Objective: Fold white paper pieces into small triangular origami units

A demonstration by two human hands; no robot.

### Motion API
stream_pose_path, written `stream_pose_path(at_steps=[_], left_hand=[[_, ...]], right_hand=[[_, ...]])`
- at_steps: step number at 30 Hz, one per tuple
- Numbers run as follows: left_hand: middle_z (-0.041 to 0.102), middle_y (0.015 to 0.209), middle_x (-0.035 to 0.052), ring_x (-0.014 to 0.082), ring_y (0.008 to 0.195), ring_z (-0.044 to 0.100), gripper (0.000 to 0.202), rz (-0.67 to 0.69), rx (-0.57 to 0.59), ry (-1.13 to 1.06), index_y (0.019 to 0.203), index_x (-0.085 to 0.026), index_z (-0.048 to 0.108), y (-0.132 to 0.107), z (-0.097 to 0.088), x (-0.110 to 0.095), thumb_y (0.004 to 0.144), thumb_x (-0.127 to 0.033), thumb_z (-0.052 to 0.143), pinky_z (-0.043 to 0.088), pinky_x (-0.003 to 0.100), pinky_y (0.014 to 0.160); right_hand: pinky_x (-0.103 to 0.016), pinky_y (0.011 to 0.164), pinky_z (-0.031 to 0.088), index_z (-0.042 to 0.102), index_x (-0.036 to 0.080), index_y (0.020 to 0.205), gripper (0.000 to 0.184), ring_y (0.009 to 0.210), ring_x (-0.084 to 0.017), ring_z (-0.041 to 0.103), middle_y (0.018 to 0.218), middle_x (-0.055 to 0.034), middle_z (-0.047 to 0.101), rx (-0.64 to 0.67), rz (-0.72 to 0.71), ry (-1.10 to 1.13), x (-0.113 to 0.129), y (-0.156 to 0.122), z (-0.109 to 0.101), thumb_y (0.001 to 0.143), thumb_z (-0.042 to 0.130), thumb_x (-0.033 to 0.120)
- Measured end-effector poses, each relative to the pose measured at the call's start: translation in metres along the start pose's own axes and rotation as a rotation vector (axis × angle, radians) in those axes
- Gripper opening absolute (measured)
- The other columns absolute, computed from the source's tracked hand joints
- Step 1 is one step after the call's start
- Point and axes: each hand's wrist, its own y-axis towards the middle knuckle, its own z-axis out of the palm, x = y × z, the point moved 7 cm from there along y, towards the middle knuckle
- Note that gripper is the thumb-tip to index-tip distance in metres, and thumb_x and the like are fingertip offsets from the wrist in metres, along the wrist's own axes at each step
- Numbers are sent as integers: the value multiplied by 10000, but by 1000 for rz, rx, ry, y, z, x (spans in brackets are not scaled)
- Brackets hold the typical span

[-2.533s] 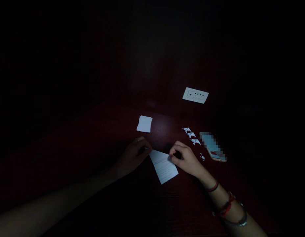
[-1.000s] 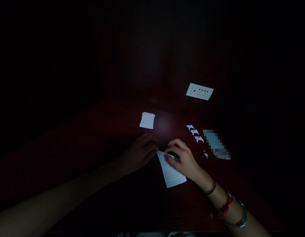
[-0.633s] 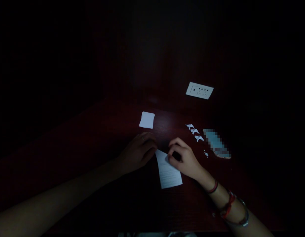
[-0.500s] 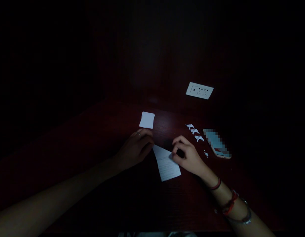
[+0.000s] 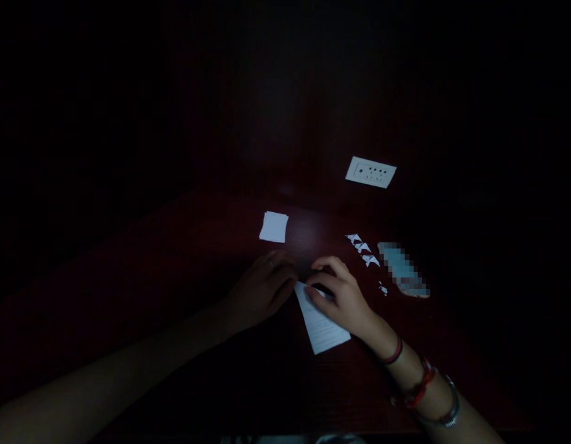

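A folded sheet of printed paper [image 5: 323,328] lies on the dark red table in front of me, its near end pointing down and to the right. My left hand [image 5: 264,288], with a ring on one finger, has thumb and forefinger closed at the sheet's far left corner; the grip itself is in shadow. Over the far edge and right side of the paper is my right hand [image 5: 343,295], fingers bent and apart, its thumb lying on the sheet. The hand hides part of the paper. Bracelets circle my right wrist.
A stack of blank white paper squares [image 5: 274,227] lies beyond my left hand. Several small folded paper pieces [image 5: 362,248] sit in a row at right, with tiny scraps [image 5: 382,288] nearer me. Beside them is a phone [image 5: 402,269]. A socket plate [image 5: 371,172] is on the wall.
The paper has shifted slightly towards me and to the right. My left hand moved right with it, and my right hand came left, its fingers spreading over the far edge.
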Motion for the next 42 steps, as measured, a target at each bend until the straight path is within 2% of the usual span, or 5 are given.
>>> stream_pose_path(at_steps=[16, 22, 26, 37, 42], left_hand=[[465, 963, 51, 189, 907, 446, 116, -128, -16, 157, 816, -160, 507, -10, -3, 22, 806, -150, 392, 394, 353, 771], [467, 958, 62, 191, 914, 443, 116, -83, 8, 112, 818, -152, 507, -8, 7, 10, 805, -138, 393, 384, 366, 805], [481, 957, 58, 187, 915, 448, 126, -25, 11, 81, 851, -161, 512, -5, 8, 1, 794, -126, 405, 387, 368, 807], [445, 995, 59, 200, 939, 431, 91, -117, -21, 137, 804, -156, 494, -9, 1, 23, 786, -141, 407, 390, 368, 788], [440, 983, 55, 192, 928, 434, 101, -92, -13, 78, 804, -167, 491, -7, 4, 18, 793, -134, 397, 397, 371, 792]], right_hand=[[-340, 775, 367, 538, 162, 642, 64, 879, -185, 476, 898, -49, 474, -34, 113, -43, -50, -9, -9, 659, 507, 109], [-333, 804, 363, 566, 185, 838, 135, 944, -185, 450, 965, -59, 462, 1, 34, 4, -27, -3, -2, 706, 538, 188], [-331, 793, 362, 564, 178, 762, 93, 913, -177, 462, 941, -57, 476, 51, 1, 6, -9, 0, 6, 723, 492, 135], [-307, 748, 382, 532, 167, 652, 72, 847, -170, 480, 867, -44, 469, -22, 79, 2, -38, -5, -6, 675, 497, 108], [-310, 758, 388, 558, 185, 826, 111, 858, -168, 481, 885, -48, 483, -62, 55, 13, -31, -3, -6, 735, 494, 172]])
